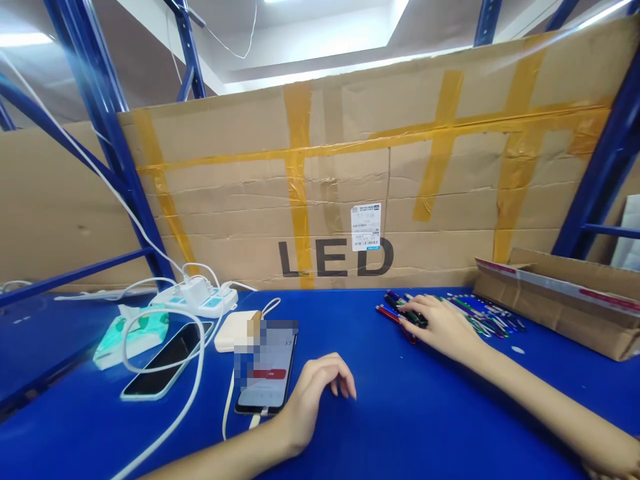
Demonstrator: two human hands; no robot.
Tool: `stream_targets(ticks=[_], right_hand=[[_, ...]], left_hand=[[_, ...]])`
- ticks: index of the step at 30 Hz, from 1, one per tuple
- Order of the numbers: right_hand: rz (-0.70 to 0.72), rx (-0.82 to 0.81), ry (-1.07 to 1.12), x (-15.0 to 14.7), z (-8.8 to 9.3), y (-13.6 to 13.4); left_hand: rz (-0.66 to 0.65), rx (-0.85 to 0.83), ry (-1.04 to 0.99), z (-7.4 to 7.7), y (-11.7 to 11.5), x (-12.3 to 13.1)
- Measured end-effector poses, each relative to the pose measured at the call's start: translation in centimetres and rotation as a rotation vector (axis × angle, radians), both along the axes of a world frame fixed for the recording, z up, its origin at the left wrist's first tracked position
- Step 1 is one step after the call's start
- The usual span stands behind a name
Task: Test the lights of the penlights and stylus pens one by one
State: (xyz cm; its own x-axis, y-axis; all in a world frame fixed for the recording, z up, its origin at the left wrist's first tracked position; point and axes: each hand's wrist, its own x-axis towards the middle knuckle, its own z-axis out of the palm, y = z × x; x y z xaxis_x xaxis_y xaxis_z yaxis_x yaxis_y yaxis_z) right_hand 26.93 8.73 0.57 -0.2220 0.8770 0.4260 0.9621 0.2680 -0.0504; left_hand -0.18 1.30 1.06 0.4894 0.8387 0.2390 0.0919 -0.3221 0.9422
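My left hand (320,390) rests on the blue table, wrist bent and fingers loosely curled downward, holding nothing that I can see. Just left of it lies a phone (270,373) with a lit, partly blurred screen and a cable in its lower end. My right hand (443,325) reaches over the left part of a pile of pens (483,313). Its fingers close over several dark pens (417,316), whose grip points are partly hidden under the palm. A red pen (389,313) sticks out to the left beneath the fingers.
An open cardboard box (560,300) stands right of the pens. At left are a power strip (200,300), a cream power bank (233,331), a second phone (165,367), a tissue pack (133,337) and looping white cables (197,387). A large cardboard sheet (240,220) backs the table.
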Motion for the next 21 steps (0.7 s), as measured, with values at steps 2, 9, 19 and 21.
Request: stream_targets(ticks=[2, 9, 19, 21], right_hand=[[-0.026, -0.006, 0.002, -0.2, -0.1, -0.2], [-0.022, -0.018, -0.071, -1.2, -0.6, -0.7], [-0.133, -0.038, -0.032, -1.7, -0.2, -1.2], [-0.133, -0.046, -0.021, -1.9, 0.0, -1.4]], left_hand=[[-0.012, -0.022, -0.019, -0.1, 0.0, -0.2], [-0.033, -0.058, -0.063, -0.5, -0.1, -0.5], [-0.045, -0.052, -0.085, -0.6, 0.0, -0.2], [-0.02, -0.04, -0.053, -0.5, 0.1, -0.1]])
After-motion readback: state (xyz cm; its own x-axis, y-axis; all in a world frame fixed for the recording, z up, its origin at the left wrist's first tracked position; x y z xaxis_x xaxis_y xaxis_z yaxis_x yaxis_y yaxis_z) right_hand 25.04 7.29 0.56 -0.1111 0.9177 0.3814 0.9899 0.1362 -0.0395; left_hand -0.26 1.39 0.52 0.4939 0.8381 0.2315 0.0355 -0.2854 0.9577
